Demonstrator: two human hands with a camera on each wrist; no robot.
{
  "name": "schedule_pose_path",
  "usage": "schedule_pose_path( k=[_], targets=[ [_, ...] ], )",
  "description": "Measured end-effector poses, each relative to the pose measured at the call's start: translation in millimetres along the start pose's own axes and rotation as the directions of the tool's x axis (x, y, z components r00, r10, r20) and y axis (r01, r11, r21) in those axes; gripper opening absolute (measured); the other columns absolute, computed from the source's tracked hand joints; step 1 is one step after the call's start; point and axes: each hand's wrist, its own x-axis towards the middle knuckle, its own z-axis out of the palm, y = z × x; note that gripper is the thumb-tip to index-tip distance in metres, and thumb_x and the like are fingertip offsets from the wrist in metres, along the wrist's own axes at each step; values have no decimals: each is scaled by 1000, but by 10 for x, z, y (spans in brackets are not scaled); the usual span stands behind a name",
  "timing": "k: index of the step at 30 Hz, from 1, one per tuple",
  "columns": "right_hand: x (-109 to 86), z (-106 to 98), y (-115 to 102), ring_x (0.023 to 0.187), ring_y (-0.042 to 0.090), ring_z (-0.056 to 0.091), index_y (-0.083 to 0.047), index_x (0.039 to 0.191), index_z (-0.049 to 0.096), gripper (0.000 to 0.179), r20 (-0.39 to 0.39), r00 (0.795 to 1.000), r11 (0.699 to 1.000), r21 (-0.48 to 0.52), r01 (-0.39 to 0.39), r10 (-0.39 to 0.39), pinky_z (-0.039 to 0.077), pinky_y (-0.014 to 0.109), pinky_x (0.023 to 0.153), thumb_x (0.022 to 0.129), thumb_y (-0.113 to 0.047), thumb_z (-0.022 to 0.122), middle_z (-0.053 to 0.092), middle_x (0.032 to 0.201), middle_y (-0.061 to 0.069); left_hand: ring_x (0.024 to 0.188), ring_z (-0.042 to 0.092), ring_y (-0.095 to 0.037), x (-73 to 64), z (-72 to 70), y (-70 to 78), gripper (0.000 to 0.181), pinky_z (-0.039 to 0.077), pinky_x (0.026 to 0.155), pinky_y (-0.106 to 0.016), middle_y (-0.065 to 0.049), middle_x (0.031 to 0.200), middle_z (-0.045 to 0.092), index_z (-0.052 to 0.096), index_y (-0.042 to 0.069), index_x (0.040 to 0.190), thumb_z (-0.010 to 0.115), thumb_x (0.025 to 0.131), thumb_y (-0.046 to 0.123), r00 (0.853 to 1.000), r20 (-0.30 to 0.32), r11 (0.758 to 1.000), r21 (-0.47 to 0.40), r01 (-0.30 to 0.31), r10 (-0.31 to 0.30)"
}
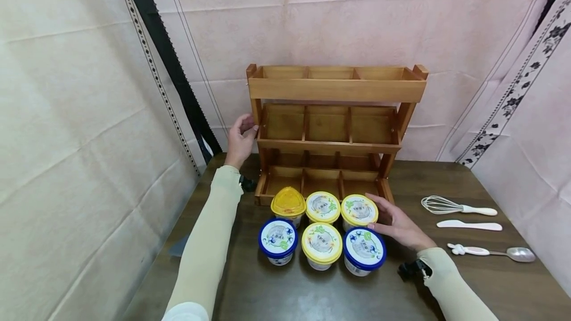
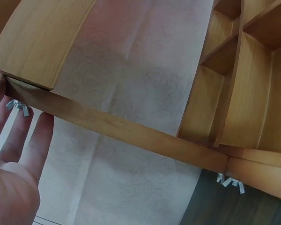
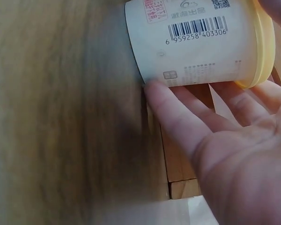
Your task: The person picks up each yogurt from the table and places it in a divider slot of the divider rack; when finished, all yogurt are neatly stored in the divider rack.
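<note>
My left hand (image 1: 242,140) holds the left upright of a wooden tiered rack (image 1: 336,92), thumb on one side and fingers on the other. The left wrist view shows that upright (image 2: 112,119) with the fingers beside a metal wing nut (image 2: 18,107). With my right hand (image 1: 399,224) I grip a yellow-lidded tub (image 1: 359,209) at the back right of a tub group; its barcoded side (image 3: 196,47) faces the right wrist camera. Beside it stand another yellow-lidded tub (image 1: 323,206) and one with a deep yellow peaked lid (image 1: 288,202). In front are blue-lidded (image 1: 277,237), yellow-lidded (image 1: 321,244) and blue-lidded (image 1: 365,249) tubs.
A whisk (image 1: 457,206), a white knife (image 1: 469,225) and a spoon (image 1: 490,251) lie on the dark wooden table (image 1: 276,296) at the right. The rack has divided compartments on its tiers. Pale patterned cloth (image 1: 339,24) hangs behind and at both sides.
</note>
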Motion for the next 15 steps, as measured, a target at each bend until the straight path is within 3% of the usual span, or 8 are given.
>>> schedule_pose_path(
  k=[3, 9, 11, 15],
  targets=[
    [-7, -25, -42, 141, 43, 53, -15, 164, 34, 86, -10, 1000, 1000, -11, -1, 0, 52, 43, 107, 93, -25, 81, 51, 159, 16, 126, 64, -30, 18, 3, 0, 38, 50, 115, -47, -14, 133, 66, 61, 13, 143, 66, 105, 13, 1000, -3, 1000, -9, -15, 15],
    [-29, -68, -146, 140, 45, 54, -16, 163, 36, 83, -20, 1000, 1000, -25, 2, -2, 52, 61, 108, 94, -26, 81, 52, 156, 15, 126, 64, -32, 14, 11, 0, 40, 48, 116, -48, -17, 133, 66, 61, 12, 143, 68, 104, 13, 1000, -22, 1000, -27, -14, 13],
    [-41, -85, -169, 138, 44, 56, -17, 163, 37, 83, -33, 999, 999, -34, -5, 4, 54, 57, 107, 93, -27, 82, 53, 155, 14, 126, 64, -32, 12, 16, -7, 40, 48, 116, -48, -16, 133, 66, 61, 13, 143, 68, 104, 13, 1000, -24, 1000, -18, -15, 14],
    [-68, -122, -203, 131, 37, 61, -19, 163, 39, 82, -61, 998, 999, -52, -10, 7, 57, 36, 100, 93, -27, 82, 57, 151, 12, 126, 64, -30, 10, 23, -33, 39, 48, 117, -46, -15, 132, 67, 61, 14, 143, 68, 104, 14, 1000, -23, 1000, -16, -15, 14]
  ],
)
